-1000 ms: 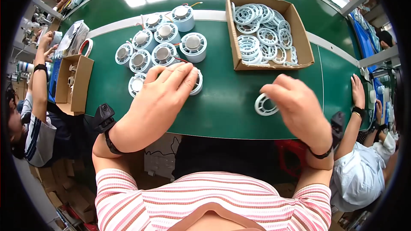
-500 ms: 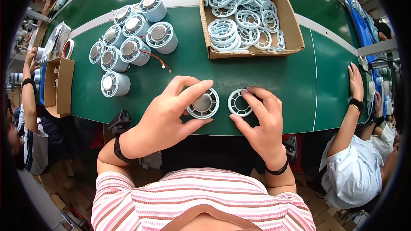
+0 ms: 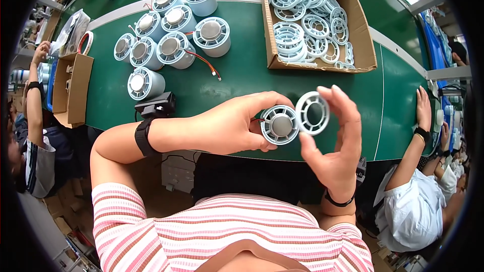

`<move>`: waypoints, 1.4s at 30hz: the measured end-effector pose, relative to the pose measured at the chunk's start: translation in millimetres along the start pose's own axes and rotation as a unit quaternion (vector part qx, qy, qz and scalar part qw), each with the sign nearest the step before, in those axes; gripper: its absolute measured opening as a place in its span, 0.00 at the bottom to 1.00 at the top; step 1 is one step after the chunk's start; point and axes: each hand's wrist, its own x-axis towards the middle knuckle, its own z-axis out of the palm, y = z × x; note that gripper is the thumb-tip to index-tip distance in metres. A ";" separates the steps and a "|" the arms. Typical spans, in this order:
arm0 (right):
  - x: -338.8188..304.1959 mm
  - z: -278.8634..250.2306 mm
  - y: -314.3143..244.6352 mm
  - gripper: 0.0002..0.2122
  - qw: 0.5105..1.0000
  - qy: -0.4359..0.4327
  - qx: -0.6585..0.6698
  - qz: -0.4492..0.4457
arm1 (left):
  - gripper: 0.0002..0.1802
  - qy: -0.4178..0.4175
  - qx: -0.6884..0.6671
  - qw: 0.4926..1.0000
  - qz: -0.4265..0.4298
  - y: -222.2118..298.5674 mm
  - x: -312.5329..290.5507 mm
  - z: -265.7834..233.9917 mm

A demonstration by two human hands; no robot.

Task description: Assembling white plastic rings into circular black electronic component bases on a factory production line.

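Note:
My left hand (image 3: 229, 123) is closed around a light-blue cylindrical motor-like part (image 3: 280, 125) with a grey metal disc in its slotted top face. That face is turned up toward me, and a short piece of red wire shows beside my fingers. Between thumb and fingertips, my right hand (image 3: 343, 143) pinches a pale plastic slotted ring (image 3: 301, 112). The ring is raised and tilted, just right of the part; whether the two touch, I cannot tell.
Several similar light-blue cylinders (image 3: 174, 46) stand at the back left, one with red wires trailing. A cardboard box (image 3: 322, 69) of plastic rings is at the back right. A smaller carton (image 3: 76, 90) sits far left. Co-workers' arms (image 3: 409, 156) flank the green table (image 3: 237, 78).
My left hand has carried the cylindrical part rightward. My right hand has lifted the ring off the table and tilted it up beside the part. The view has shifted slightly.

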 end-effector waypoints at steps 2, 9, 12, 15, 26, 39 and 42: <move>-2.2 -13.1 14.6 0.32 0.995 0.022 -0.096 0.017 | 0.36 0.011 0.029 0.998 0.049 -4.9 -1.4 -0.7; -8.8 -13.1 35.6 0.28 0.957 -0.040 -0.287 0.011 | 0.37 -0.057 -0.047 0.996 -0.042 9.4 0.9 -12.1; -10.3 -10.3 33.9 0.28 0.967 -0.016 -0.254 0.013 | 0.38 -0.067 -0.060 0.992 -0.085 12.2 0.6 -16.5; -10.7 -5.4 42.7 0.31 0.962 -0.007 -0.272 0.028 | 0.39 -0.033 -0.047 0.996 -0.066 10.4 2.5 -17.0; -11.1 -0.8 11.8 0.37 1.000 0.005 -0.021 0.006 | 0.39 0.020 -0.096 0.995 -0.011 -6.8 -2.6 1.1; 7.9 10.7 0.1 0.38 0.991 -0.135 0.000 -0.026 | 0.38 0.015 -0.094 0.995 0.020 -11.8 -2.7 -1.1; 8.4 8.5 3.2 0.37 0.989 -0.147 0.012 -0.022 | 0.38 0.018 -0.058 0.997 0.050 -19.3 -1.0 -1.1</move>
